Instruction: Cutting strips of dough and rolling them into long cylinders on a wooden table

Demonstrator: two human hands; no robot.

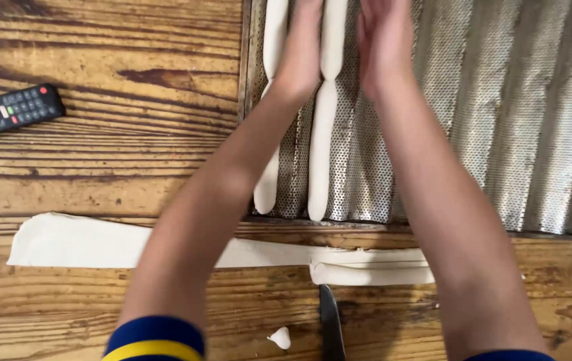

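Nearest, a knife (pixel 330 327) lies by a cut dough sheet (pixel 78 241) w/ strips sliced off. Beyond, left hand (pixel 301 50) & right hand (pixel 383 43), both flat-open, flank a dough rope (pixel 322 147), apparently straightening it in a groove of the perforated baking tray (pixel 513 120); another rope alongside.

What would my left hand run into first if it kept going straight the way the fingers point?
Probably only more of the perforated tray. The left hand points up the channel between two dough strips, though its fingertips leave the frame, so beyond is unclear.
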